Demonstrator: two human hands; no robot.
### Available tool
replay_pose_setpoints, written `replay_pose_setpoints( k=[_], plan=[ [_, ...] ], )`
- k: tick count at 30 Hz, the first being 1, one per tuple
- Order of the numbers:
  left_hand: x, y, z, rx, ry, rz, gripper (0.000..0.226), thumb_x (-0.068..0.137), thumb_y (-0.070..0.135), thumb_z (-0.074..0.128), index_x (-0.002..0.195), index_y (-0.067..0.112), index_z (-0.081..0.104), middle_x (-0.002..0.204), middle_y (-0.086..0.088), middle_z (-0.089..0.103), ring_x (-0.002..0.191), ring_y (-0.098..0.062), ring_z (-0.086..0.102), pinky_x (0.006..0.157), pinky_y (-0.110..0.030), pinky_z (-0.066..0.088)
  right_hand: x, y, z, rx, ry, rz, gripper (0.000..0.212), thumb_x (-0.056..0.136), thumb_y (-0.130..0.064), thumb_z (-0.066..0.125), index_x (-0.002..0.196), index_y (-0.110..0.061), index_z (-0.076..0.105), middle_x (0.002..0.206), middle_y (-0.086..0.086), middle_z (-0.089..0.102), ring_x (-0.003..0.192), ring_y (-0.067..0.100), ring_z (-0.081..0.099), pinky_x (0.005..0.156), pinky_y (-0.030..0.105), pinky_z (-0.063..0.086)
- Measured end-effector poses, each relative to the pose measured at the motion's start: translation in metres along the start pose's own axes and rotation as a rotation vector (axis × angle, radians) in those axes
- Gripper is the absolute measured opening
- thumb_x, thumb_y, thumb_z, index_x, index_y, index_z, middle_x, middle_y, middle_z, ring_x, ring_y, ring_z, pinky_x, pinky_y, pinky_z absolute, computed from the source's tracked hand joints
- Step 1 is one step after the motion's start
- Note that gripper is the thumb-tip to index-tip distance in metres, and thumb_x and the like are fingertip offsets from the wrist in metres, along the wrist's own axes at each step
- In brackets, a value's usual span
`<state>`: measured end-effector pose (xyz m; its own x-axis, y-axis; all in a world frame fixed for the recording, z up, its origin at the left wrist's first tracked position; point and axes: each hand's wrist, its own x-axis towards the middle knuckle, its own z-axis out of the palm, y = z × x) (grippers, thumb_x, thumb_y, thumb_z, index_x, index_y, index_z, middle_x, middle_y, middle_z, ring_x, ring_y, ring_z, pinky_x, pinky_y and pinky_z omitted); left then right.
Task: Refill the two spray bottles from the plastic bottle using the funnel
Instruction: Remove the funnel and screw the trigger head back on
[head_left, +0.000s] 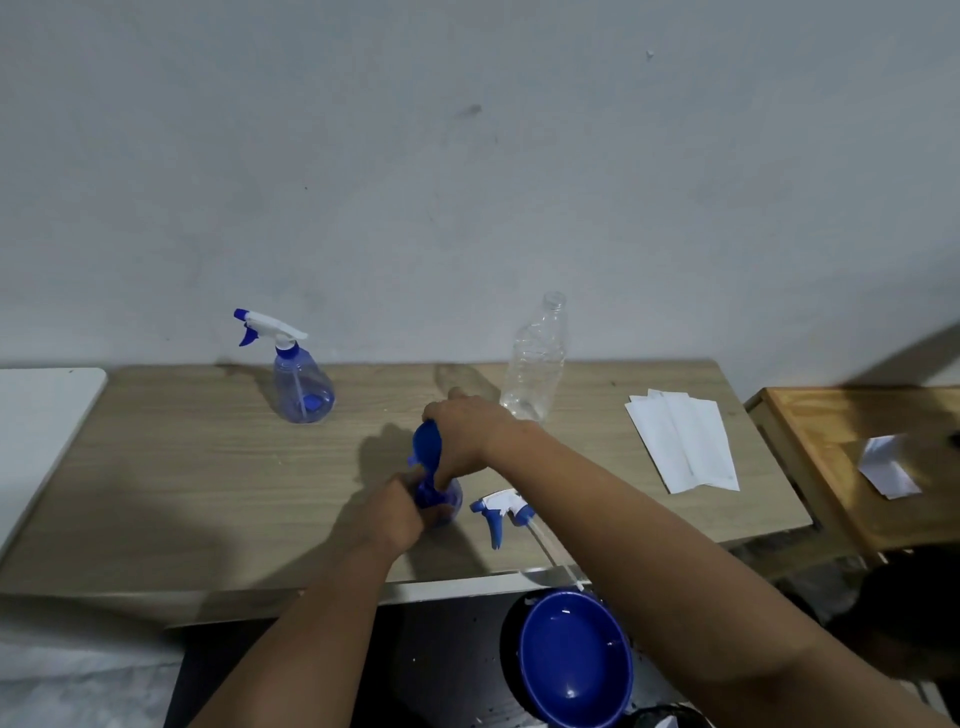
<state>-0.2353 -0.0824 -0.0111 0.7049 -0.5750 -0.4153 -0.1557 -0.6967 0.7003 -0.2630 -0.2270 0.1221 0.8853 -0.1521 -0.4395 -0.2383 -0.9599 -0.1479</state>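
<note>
My right hand (464, 434) curled round the smooth blue plastic funnel (427, 451), its spout in the neck of the open spray bottle (447, 501), which my left hand (390, 512) gripped on the wood-grain table (208, 467). The ribbed clear plastic bottle (535, 364) stood uncapped behind.

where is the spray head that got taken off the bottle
In the head view, the detached white-and-blue trigger spray head lies on its side on the wooden table, near the front edge, just right of the blue spray bottle under the right forearm.
</note>
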Motion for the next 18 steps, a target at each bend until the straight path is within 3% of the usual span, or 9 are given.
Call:
replay_pose_setpoints(
  k=[2,6,11,13,18],
  plan=[
    [-0.001,-0.001,-0.002,0.083,0.018,0.034,0.030,0.072,0.054,0.080,0.096,0.051,0.063,0.078,0.018,0.066,0.072,-0.001,0.059,0.063,-0.022,0.043,-0.002,0.016,-0.005,0.156,0.030,0.043,0.085,0.067,-0.041,0.091,0.139,-0.021,0.052,0.128,0.002,0.055,0.106,0.024,0.057,0.089,0.041,0.057],
    [-0.005,0.003,-0.005,0.164,0.085,0.087,0.039,0.074,0.054,0.077,0.106,0.035,0.067,0.076,0.016,0.056,0.063,0.003,0.047,0.051,-0.010,0.028,-0.007,0.054,0.017,0.543,0.132,0.171,0.083,0.063,-0.029,0.090,0.136,-0.023,0.050,0.117,-0.002,0.061,0.097,0.019,0.063,0.076,0.032,0.054],
    [-0.006,0.002,-0.010,0.165,0.062,0.123,0.050,0.075,0.051,0.079,0.119,0.032,0.064,0.104,0.011,0.066,0.090,-0.010,0.058,0.069,-0.005,0.036,0.010,0.066,0.085,0.912,0.371,0.345,0.074,0.062,-0.035,0.097,0.119,-0.024,0.051,0.109,-0.008,0.061,0.101,0.016,0.063,0.075,0.025,0.047],
    [-0.006,0.002,-0.012,0.225,0.079,0.117,0.058,0.073,0.058,0.077,0.124,0.035,0.061,0.112,0.012,0.067,0.098,-0.011,0.061,0.079,-0.020,0.042,0.022,0.065,0.109,1.007,0.427,0.407,0.075,0.064,-0.038,0.098,0.121,-0.022,0.052,0.115,-0.003,0.063,0.103,0.019,0.064,0.081,0.028,0.048],
    [-0.005,0.004,-0.012,0.215,0.071,0.128,0.069,0.076,0.051,0.079,0.138,0.031,0.056,0.127,0.010,0.064,0.114,-0.013,0.059,0.081,-0.016,0.032,0.050,0.059,0.136,0.993,0.429,0.451,0.077,0.069,-0.034,0.095,0.132,-0.015,0.054,0.125,0.004,0.066,0.109,0.024,0.064,0.091,0.035,0.052]
  ],
)
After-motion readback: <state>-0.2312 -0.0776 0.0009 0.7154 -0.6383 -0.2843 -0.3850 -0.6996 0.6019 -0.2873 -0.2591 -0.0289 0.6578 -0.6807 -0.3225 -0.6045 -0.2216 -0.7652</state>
